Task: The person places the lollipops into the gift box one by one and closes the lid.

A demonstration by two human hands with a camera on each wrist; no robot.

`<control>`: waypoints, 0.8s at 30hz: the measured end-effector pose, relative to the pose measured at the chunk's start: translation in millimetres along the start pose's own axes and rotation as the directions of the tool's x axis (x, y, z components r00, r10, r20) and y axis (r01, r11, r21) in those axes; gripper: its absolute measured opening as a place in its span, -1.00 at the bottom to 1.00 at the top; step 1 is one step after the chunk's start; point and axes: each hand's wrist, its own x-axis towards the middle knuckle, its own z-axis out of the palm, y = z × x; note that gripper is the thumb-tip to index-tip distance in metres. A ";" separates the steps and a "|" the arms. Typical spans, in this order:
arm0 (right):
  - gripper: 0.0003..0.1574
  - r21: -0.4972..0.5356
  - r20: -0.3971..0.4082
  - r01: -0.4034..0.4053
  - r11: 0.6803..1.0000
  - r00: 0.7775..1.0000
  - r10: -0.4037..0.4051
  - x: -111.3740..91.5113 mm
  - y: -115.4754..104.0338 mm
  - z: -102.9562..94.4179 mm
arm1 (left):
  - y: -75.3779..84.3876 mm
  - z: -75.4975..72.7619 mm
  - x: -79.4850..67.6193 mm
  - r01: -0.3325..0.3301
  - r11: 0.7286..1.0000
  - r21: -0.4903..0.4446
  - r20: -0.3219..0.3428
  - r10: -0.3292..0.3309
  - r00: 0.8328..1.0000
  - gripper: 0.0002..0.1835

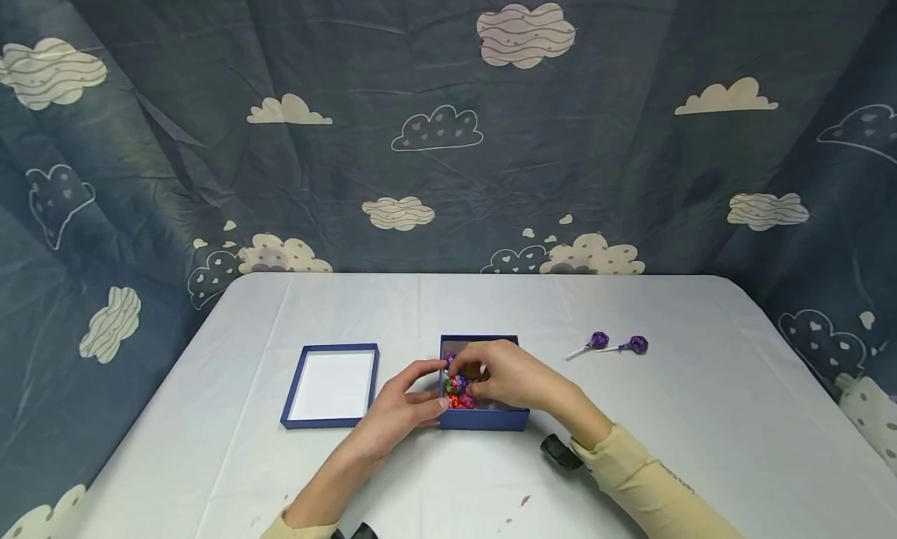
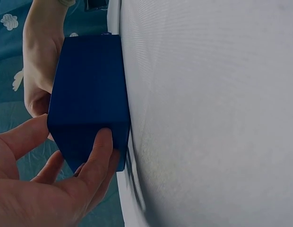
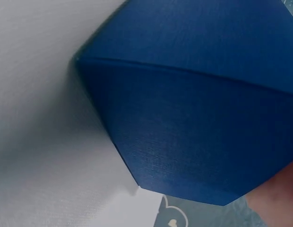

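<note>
A blue box (image 1: 483, 420) stands in the middle of the table, with several wrapped lollipops (image 1: 455, 385) bunched along its left side. My left hand (image 1: 402, 410) rests its fingertips against the box's left wall and rim. Seen from the left wrist, those fingers lie along the outside of the blue box (image 2: 87, 80). From the right, my right hand (image 1: 508, 374) reaches down into the box, thumb and fingers pinching a lollipop among the others. Its stick is hidden. The right wrist view is mostly filled by the blue box (image 3: 193, 132).
Left of the box lies its blue-rimmed lid (image 1: 332, 387), white inside up. Two purple lollipops (image 1: 598, 339) with white sticks lie to the right. A white cloth (image 1: 701, 445) covers the table, and a cloud-patterned curtain (image 1: 448, 72) hangs behind and at both sides.
</note>
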 end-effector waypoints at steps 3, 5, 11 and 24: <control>-0.63 0.007 0.014 0.014 1.000 1.000 -0.014 0.6 0.1 -0.5 | 1.2 0.8 -0.7 -0.001 1.000 -0.005 -0.005 0.001 1.000 -0.43; -0.63 0.007 0.022 0.020 1.000 1.000 -0.020 0.8 0.1 -0.9 | 2.1 1.3 -1.1 -0.004 1.000 -0.007 -0.006 0.004 1.000 -0.43; -0.63 0.001 0.019 0.031 1.000 0.999 -0.031 0.9 0.9 -1.1 | 2.7 1.7 -1.3 -0.011 1.000 0.002 -0.003 0.011 1.000 -0.43; -0.67 0.200 -0.062 0.031 0.979 0.998 -0.019 -5.2 5.5 -4.5 | 3.5 2.3 -0.9 -0.013 1.000 -0.001 -0.008 0.013 1.000 -0.44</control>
